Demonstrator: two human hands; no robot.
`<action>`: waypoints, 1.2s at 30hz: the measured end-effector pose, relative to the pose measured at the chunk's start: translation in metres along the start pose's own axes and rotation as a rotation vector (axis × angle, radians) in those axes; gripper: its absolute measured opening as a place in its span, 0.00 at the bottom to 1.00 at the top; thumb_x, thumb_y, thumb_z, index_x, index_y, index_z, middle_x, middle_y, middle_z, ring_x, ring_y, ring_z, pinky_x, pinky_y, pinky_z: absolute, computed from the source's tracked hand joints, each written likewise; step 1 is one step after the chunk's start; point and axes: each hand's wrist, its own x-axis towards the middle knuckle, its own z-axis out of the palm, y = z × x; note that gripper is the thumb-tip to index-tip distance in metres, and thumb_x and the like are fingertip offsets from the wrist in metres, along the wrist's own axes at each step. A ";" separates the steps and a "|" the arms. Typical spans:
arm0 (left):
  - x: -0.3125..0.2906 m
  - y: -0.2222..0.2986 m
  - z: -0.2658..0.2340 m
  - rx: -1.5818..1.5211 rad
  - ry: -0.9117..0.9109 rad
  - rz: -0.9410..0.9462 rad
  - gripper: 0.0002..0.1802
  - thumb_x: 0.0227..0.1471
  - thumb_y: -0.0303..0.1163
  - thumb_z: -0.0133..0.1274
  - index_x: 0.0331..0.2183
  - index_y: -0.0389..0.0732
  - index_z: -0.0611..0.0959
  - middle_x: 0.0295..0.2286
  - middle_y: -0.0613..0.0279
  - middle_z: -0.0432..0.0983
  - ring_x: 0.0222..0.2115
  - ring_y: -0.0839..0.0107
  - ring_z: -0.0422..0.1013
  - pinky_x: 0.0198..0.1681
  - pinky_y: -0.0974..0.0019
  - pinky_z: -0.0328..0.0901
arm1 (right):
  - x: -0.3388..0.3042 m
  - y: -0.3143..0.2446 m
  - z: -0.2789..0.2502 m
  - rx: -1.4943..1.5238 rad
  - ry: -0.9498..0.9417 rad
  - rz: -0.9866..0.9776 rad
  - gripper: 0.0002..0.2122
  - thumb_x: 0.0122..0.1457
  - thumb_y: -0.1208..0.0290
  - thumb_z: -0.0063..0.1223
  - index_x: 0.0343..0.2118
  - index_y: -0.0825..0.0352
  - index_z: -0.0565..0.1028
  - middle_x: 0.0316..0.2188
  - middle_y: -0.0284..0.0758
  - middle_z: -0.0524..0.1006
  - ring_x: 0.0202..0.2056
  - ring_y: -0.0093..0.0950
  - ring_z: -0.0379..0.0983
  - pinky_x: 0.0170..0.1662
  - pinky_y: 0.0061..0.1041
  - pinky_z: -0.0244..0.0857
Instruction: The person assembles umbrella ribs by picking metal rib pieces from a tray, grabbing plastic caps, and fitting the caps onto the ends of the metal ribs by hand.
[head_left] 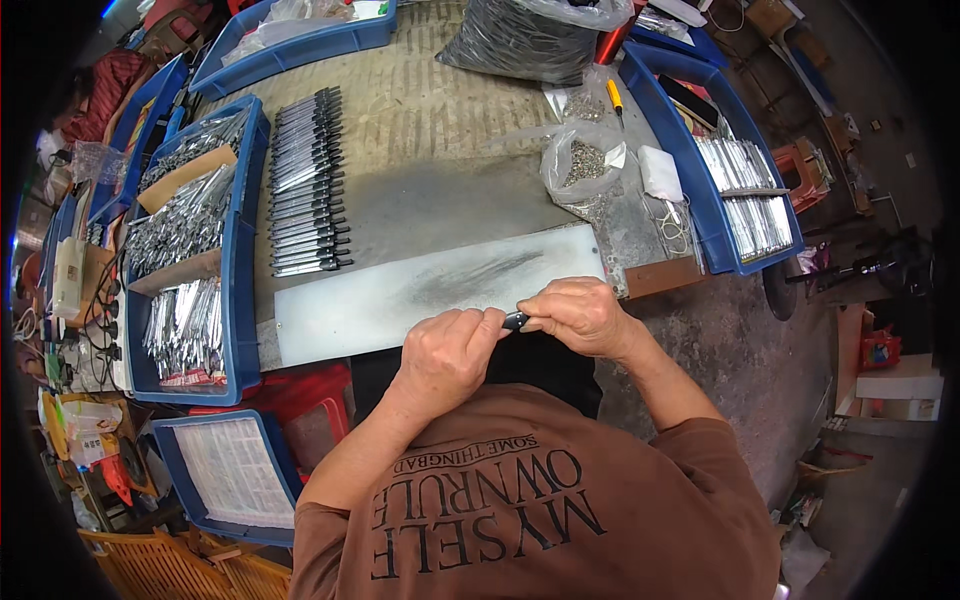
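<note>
My left hand (pixel 445 355) and my right hand (pixel 580 315) meet just over the near edge of a long white board (pixel 400 295) on the workbench. Between the fingertips of both hands is a small dark metal piece (pixel 515 320), mostly hidden by my fingers. Beyond the board, on the left, a row of several slim dark-and-silver tools (pixel 308 185) lies side by side on the bench.
A blue tray (pixel 245 300) at left holds bundles of silver metal parts. Another blue tray (pixel 700 190) at right holds packed shiny strips. A clear bag of small metal bits (pixel 585 165) and a big grey bag (pixel 525 40) sit farther back. A red stool (pixel 310 395) stands below the bench.
</note>
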 end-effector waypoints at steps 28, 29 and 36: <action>0.003 -0.001 0.007 -0.013 0.008 0.012 0.08 0.41 0.30 0.54 0.28 0.39 0.74 0.15 0.66 0.61 0.14 0.72 0.64 0.16 0.69 0.60 | -0.009 0.002 0.005 0.032 0.112 0.006 0.09 0.42 0.74 0.60 0.27 0.71 0.75 0.18 0.38 0.73 0.19 0.33 0.70 0.23 0.26 0.64; 0.003 -0.001 0.006 -0.020 -0.005 0.015 0.08 0.41 0.30 0.54 0.28 0.39 0.74 0.15 0.66 0.61 0.14 0.72 0.64 0.16 0.69 0.60 | -0.009 0.003 0.005 0.026 0.109 -0.007 0.09 0.43 0.74 0.60 0.27 0.71 0.75 0.18 0.38 0.73 0.19 0.32 0.70 0.23 0.26 0.64; 0.000 -0.002 0.003 -0.009 -0.005 0.023 0.09 0.41 0.30 0.54 0.28 0.39 0.74 0.15 0.66 0.61 0.14 0.71 0.63 0.15 0.68 0.60 | -0.005 0.003 0.006 0.058 0.089 -0.008 0.08 0.43 0.74 0.60 0.27 0.70 0.75 0.17 0.37 0.72 0.19 0.32 0.70 0.22 0.26 0.63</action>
